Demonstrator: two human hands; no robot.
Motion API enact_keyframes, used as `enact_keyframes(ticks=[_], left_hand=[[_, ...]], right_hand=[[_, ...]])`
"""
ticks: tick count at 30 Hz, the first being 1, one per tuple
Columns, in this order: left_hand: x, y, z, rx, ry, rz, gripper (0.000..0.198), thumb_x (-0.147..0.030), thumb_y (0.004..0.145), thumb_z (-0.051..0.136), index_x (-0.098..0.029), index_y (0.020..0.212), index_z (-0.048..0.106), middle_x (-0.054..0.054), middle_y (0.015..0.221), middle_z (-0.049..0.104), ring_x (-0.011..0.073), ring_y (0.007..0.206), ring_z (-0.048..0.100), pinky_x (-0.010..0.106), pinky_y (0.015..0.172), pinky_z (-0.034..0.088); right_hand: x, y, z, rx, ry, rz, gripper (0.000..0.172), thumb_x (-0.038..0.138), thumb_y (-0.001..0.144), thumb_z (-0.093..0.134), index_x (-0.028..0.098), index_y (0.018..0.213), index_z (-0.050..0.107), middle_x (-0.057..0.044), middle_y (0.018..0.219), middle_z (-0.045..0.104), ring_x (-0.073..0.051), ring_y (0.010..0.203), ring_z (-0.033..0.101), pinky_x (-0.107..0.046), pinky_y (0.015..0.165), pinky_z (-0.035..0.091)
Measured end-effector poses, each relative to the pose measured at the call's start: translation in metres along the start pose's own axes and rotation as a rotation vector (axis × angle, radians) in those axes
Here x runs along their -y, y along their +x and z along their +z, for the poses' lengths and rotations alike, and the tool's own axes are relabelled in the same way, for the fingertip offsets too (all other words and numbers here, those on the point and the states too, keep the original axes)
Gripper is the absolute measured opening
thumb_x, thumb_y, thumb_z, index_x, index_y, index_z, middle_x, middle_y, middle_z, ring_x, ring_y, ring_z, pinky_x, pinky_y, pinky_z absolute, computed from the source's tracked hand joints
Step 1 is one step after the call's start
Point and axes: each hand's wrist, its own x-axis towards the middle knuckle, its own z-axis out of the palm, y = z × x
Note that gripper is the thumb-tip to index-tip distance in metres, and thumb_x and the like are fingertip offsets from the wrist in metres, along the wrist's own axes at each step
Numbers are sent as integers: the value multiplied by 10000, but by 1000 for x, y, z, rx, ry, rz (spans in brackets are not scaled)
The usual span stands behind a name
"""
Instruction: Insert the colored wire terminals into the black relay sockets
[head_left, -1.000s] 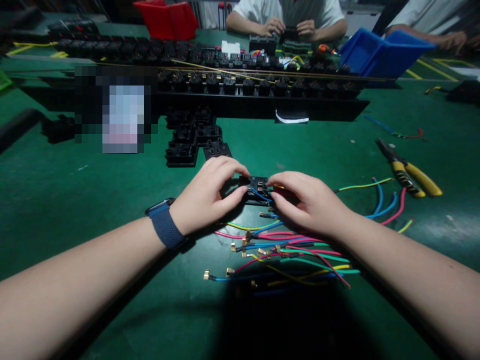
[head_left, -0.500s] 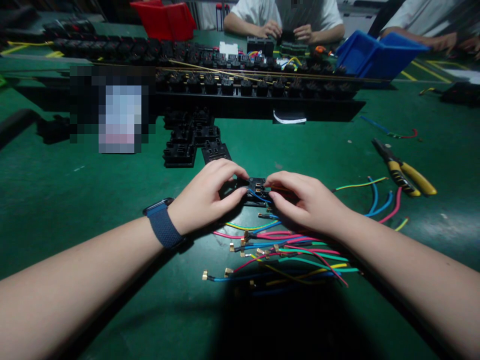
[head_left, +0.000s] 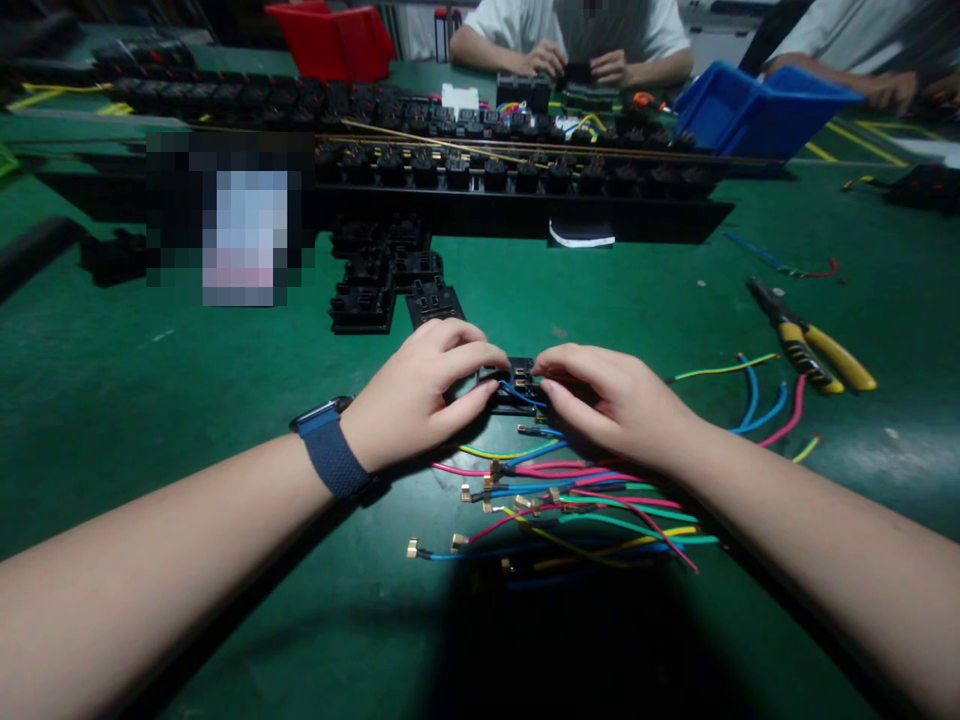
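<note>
Left hand (head_left: 420, 395) and right hand (head_left: 611, 400) both pinch a black socket (head_left: 516, 385) between their fingertips; loose coloured wires (head_left: 570, 510) lie on the bench (head_left: 150, 400) just below them.

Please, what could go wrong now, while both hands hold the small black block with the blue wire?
The left hand and right hand pinch the black block at its edges; it might slip or tilt if the blue wire is pushed.
The right forearm lies over the loose wires; a movement may drag or tangle them.
</note>
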Motion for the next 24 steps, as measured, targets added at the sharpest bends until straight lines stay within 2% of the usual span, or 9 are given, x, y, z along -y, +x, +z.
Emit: enact_keyframes(ticks=[18,24], left_hand=[[-1,-1,-1,10,45,37,285,-218,890,497,-212,1130,651,91,1148,584,226,1090,494,415,974,396],[-3,-1,-1,14,30,25,291,-227,895,488,-214,1143,639,95,1141,592,230,1068,509,424,941,416]], right_hand=[[-1,0,0,17,6,-14,159,227,909,456,188,1016,566,-45,938,663,-162,834,610,-271,723,456],[-1,0,0,19,8,-13,167,228,913,451,193,1030,565,-53,953,672,-167,842,619,-282,732,471]])
